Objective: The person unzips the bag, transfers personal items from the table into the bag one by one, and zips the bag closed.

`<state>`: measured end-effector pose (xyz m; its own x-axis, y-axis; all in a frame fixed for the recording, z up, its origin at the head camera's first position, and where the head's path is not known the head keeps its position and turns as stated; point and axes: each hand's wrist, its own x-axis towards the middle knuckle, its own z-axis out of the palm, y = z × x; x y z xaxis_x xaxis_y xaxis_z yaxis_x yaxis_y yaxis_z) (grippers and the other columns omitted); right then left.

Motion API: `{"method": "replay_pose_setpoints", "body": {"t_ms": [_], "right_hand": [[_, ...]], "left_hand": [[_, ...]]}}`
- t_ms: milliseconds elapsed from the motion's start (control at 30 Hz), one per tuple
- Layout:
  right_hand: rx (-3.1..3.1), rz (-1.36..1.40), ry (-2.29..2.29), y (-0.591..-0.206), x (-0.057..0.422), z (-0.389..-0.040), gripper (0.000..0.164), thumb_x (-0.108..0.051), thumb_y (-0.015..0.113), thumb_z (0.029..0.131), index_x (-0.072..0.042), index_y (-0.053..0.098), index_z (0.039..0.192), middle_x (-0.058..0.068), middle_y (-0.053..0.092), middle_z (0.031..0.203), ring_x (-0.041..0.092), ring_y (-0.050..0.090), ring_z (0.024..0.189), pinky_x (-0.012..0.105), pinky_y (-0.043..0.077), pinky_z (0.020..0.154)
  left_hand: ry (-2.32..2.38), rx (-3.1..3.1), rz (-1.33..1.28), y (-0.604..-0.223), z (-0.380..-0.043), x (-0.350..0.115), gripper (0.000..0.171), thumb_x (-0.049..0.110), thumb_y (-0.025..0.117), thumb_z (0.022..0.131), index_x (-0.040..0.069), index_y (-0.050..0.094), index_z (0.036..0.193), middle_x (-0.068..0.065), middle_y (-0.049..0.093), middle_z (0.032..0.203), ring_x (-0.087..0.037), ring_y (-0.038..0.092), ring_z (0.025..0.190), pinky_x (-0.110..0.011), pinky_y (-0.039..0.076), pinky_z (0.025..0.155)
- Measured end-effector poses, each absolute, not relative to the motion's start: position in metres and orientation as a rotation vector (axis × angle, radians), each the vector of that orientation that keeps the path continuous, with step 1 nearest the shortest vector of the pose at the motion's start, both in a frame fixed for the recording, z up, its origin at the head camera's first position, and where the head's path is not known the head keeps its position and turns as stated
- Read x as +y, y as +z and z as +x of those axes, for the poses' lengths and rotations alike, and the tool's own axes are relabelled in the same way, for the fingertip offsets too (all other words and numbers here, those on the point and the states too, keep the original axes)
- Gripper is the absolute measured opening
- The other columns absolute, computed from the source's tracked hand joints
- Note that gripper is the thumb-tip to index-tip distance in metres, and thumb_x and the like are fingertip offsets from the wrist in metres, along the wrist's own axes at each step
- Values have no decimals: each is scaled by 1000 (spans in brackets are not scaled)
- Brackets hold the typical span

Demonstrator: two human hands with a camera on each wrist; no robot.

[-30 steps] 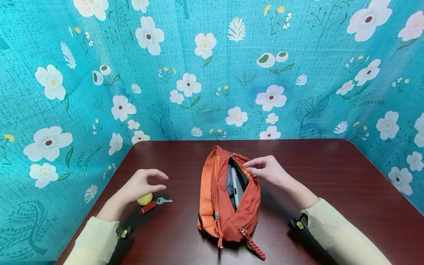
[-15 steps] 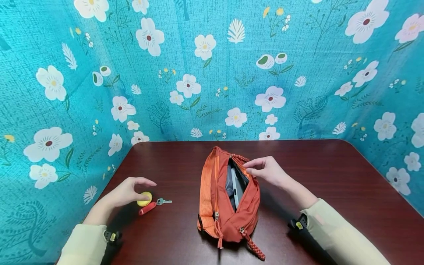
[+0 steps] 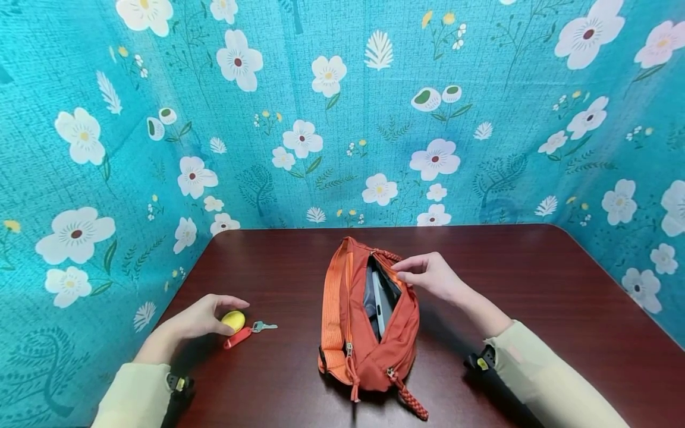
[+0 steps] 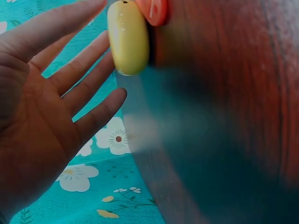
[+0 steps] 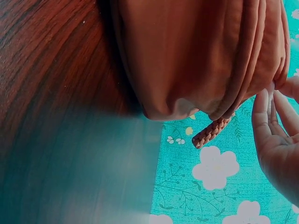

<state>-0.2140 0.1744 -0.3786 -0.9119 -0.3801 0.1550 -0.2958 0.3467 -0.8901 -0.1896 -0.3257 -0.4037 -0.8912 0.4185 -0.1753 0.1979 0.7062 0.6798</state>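
Observation:
My left hand (image 3: 200, 318) is at the left of the table, thumb and fingers spread around a small glossy yellow round case (image 3: 233, 321). In the left wrist view, the fingers (image 4: 91, 88) lie mostly straight behind the case (image 4: 128, 39), its narrow edge toward the camera. Against the case sits a red key tag (image 3: 238, 338) with a key (image 3: 264, 326). At the table's middle, an orange-red waist bag (image 3: 369, 365) lies unzipped, a pale flat device (image 3: 382, 306) inside. My right hand (image 3: 433, 276) pinches the right edge of its opening between thumb and fingers.
The bag's wide orange strap (image 3: 333, 315) runs along its left side. Braided zipper pulls (image 3: 412, 403) hang onto the dark wooden table (image 3: 492, 255). A turquoise flowered cloth (image 3: 332, 148) stands behind and beside the table.
My left hand has come down and to the left, from above the yellow case to around it. The right hand keeps its hold on the bag's edge.

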Motion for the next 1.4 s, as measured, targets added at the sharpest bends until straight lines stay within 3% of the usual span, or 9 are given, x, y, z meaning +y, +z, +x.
{"method": "replay_pose_setpoints", "body": {"t_ms": [400, 633, 867, 1100, 1400], "right_hand": [[2511, -639, -1633, -380, 174, -214, 24, -6, 70, 89, 5, 71, 110, 13, 71, 92, 29, 64, 74, 26, 53, 63], [2506, -645, -1632, -381, 175, -215, 23, -6, 70, 89, 5, 71, 110, 13, 71, 92, 22, 63, 70, 30, 54, 63], [2508, -644, -1635, -381, 175, -215, 24, -6, 70, 89, 5, 71, 109, 14, 71, 95, 26, 64, 73, 28, 54, 64], [2501, -633, -1637, -382, 176, -214, 24, -6, 70, 89, 5, 71, 110, 15, 70, 99, 13, 63, 71, 29, 55, 64], [2498, -637, -1639, -382, 176, -216, 24, -6, 70, 88, 5, 71, 109, 15, 70, 96, 26, 64, 73, 26, 54, 62]], "left_hand": [[911, 2653, 430, -410, -186, -324, 51, 5, 86, 69, 9, 68, 117, -8, 62, 111, -27, 51, 95, -35, 51, 73], [893, 2700, 427, -411, -184, -323, 46, 4, 85, 70, 9, 70, 112, -7, 63, 109, -27, 51, 95, -36, 52, 74], [890, 2723, 398, -409, -186, -321, 47, 4, 85, 70, 11, 69, 113, -8, 62, 110, -27, 51, 97, -37, 53, 74], [991, 2748, 423, -402, -188, -312, 50, 2, 85, 71, 11, 67, 116, -11, 62, 115, -32, 52, 104, -34, 56, 73], [1197, 2660, 603, -389, -191, -292, 51, -1, 80, 76, 5, 62, 123, -12, 61, 116, -33, 55, 101, -31, 56, 75]]}}
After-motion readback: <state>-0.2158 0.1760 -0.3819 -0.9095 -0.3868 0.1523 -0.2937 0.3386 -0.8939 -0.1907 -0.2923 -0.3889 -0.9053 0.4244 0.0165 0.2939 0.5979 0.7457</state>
